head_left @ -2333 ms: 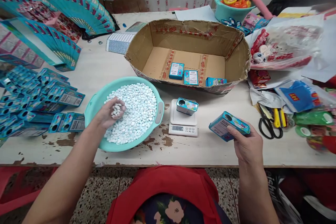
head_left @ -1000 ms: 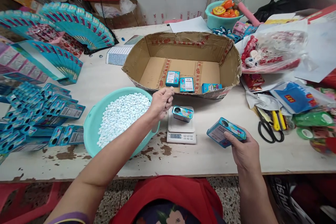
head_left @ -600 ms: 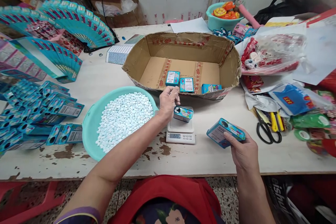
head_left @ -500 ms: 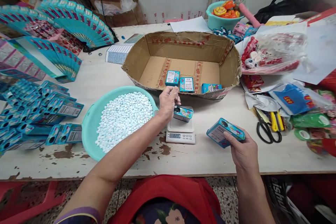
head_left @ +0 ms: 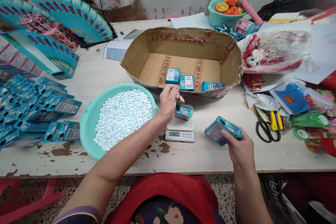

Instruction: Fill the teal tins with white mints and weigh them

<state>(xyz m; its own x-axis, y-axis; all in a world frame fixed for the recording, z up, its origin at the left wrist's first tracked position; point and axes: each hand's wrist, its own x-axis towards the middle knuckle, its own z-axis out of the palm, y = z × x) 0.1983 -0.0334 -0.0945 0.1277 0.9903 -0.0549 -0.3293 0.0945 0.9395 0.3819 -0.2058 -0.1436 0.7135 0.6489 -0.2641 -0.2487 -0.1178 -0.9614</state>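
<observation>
My left hand (head_left: 169, 101) hovers with its fingers bunched together over the round hole of a small blue candy box (head_left: 184, 111). What is inside those fingers is hidden. The box rests on a white digital scale (head_left: 180, 136) whose display is lit. To the right, my right hand (head_left: 241, 147) grips a second blue candy box (head_left: 222, 130), tilted, thumb on its front side, a dark round opening in its top. Beside my left forearm sits a turquoise basin (head_left: 85, 126) full of small pale blue and white candies (head_left: 123, 115).
Behind the scale stands an open cardboard box (head_left: 181, 38) holding three blue boxes. Many more blue boxes (head_left: 34, 108) crowd the left side. Scissors (head_left: 265, 129), a yellow cutter (head_left: 277, 120) and bagged items (head_left: 275, 56) lie at the right.
The number on the scale's display has changed. My left hand stays over the box with its fingers slightly shifted; my right hand still holds its box. The view has shifted slightly.
</observation>
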